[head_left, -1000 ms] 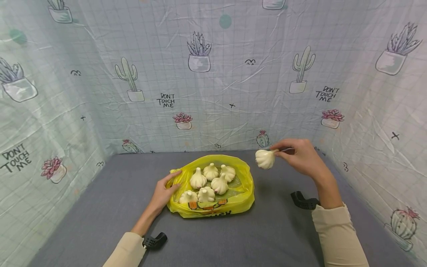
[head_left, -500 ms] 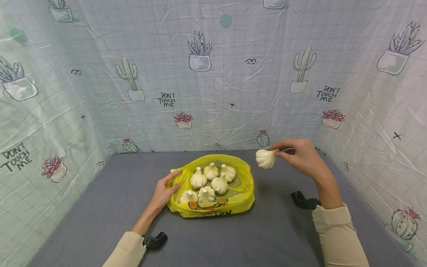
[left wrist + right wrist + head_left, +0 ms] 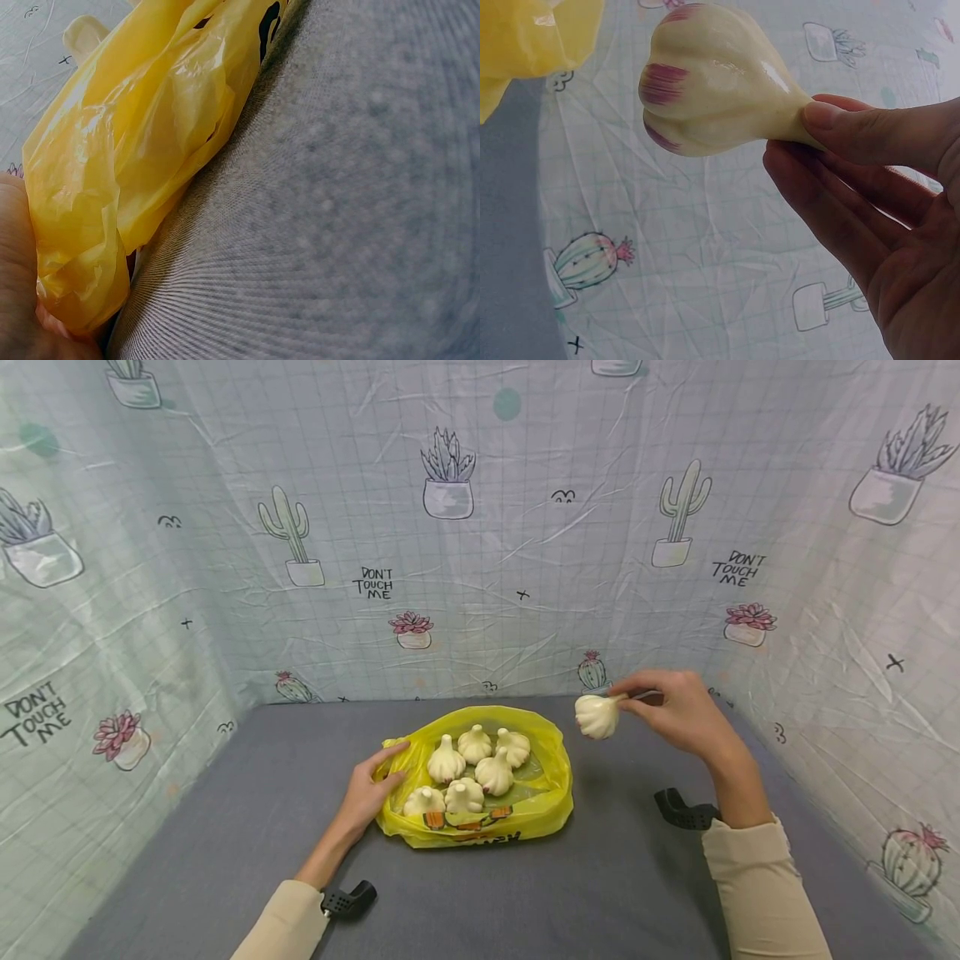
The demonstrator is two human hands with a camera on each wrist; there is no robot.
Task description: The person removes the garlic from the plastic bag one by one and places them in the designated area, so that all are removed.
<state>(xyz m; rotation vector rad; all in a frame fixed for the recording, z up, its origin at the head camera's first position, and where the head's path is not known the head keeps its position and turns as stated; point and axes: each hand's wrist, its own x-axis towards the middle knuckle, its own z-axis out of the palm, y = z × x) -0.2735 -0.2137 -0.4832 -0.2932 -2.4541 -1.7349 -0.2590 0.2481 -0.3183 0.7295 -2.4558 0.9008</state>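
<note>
In the head view, a yellow plastic bag (image 3: 555, 814) lies with its mouth spread and several white garlic bulbs (image 3: 446, 764) inside. My left hand (image 3: 367, 795) rests on the bag's left edge, thumb and a finger stretched over the rim; its other fingers are hidden. Off the bag's right side, my right hand (image 3: 675, 714) pinches another garlic bulb (image 3: 596, 717) by its stem, above the table. The right wrist view shows purple streaks on this held bulb (image 3: 705, 82), its stem between thumb and fingers. Crumpled bag plastic (image 3: 82, 195) lies against the left hand (image 3: 15, 277).
The grey table (image 3: 487, 910) reaches back to a cloth backdrop (image 3: 487, 543) with cactus and succulent prints, which also rises at both sides. A black device sits on each wrist, the left one (image 3: 348, 900) and the right one (image 3: 682, 812).
</note>
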